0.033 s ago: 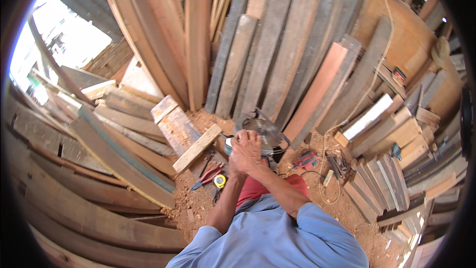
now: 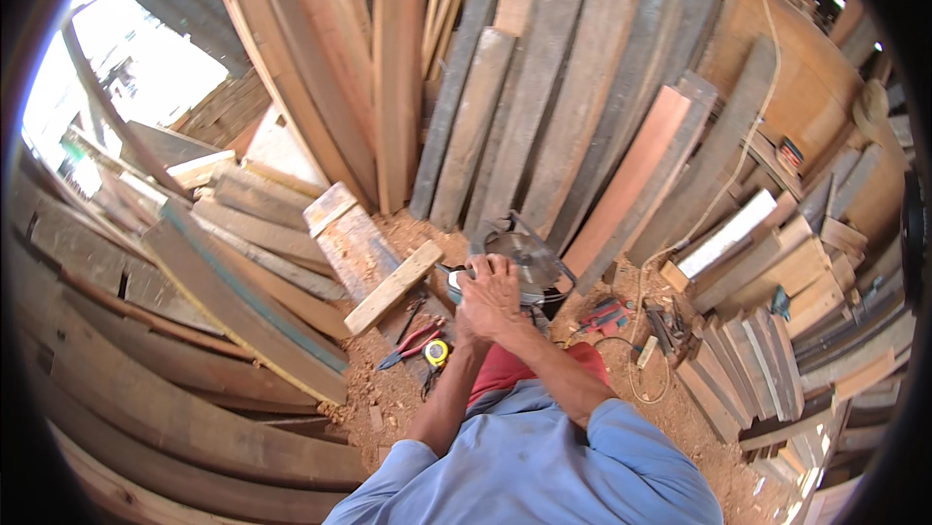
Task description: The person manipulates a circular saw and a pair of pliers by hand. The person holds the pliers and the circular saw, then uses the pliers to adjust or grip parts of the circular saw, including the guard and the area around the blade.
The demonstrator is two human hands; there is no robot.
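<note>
A grey and black power tool with a round, flat disc [image 2: 527, 259], much like a circular saw, is directly ahead of me. My right hand [image 2: 493, 290] lies over the left, its fingers bent down onto the tool's near left side. Mostly beneath it, my left hand [image 2: 469, 319] is closed around what looks like the tool's body or handle; its fingers are largely hidden. Left of the hands, a short wooden block [image 2: 394, 288] lies across a sawdust-covered plank [image 2: 347, 239]. Red-handled pliers [image 2: 412, 344] and a yellow tape measure [image 2: 436, 352] lie nearer me.
Tall boards [image 2: 582, 88] lean at the back. Curved planks [image 2: 194, 399] are stacked at left, and offcuts [image 2: 723, 360] are piled at right. A red tool [image 2: 607, 315] and a pale cord [image 2: 633, 370] lie on the sawdust-covered ground [image 2: 621, 438] at right.
The whole view has shifted slightly, so things appear a little further right. Both hands stay on the tool in nearly the same grip.
</note>
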